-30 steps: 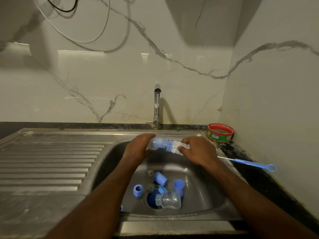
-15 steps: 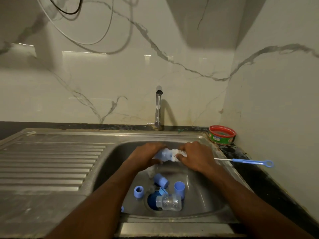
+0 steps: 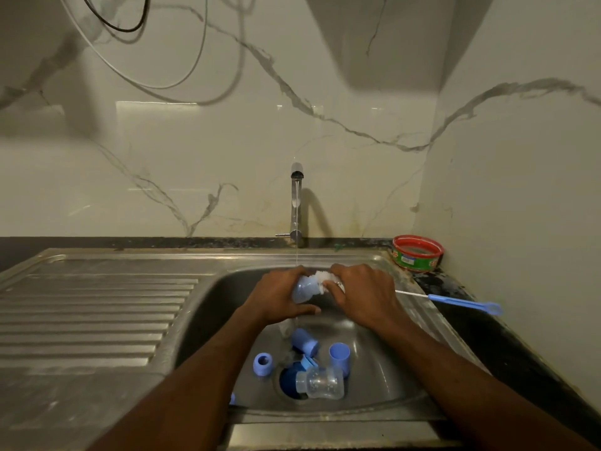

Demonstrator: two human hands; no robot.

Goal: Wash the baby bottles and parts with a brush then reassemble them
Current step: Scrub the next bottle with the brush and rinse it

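Scrubbing's barely started: left hand [image 3: 279, 296] grips one bottle [image 3: 304, 288], right hand [image 3: 364, 292] works the brush [image 3: 325, 277] in, other parts [image 3: 305, 342] unwashed in the sink [image 3: 383, 369].

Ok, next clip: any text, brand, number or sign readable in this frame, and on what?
None can be read.
Round red and green tub by the wall: its printed label is too blurred.
Clear plastic baby bottle lying in the steel sink: any markings too small to tell.

Brushed steel sink [image 3: 413, 307] with ribbed drainer; glossy marbled wall [image 3: 227, 157]; clear plastic bottle [image 3: 323, 383]; brush bristles [image 3: 320, 277] seemingly nylon.
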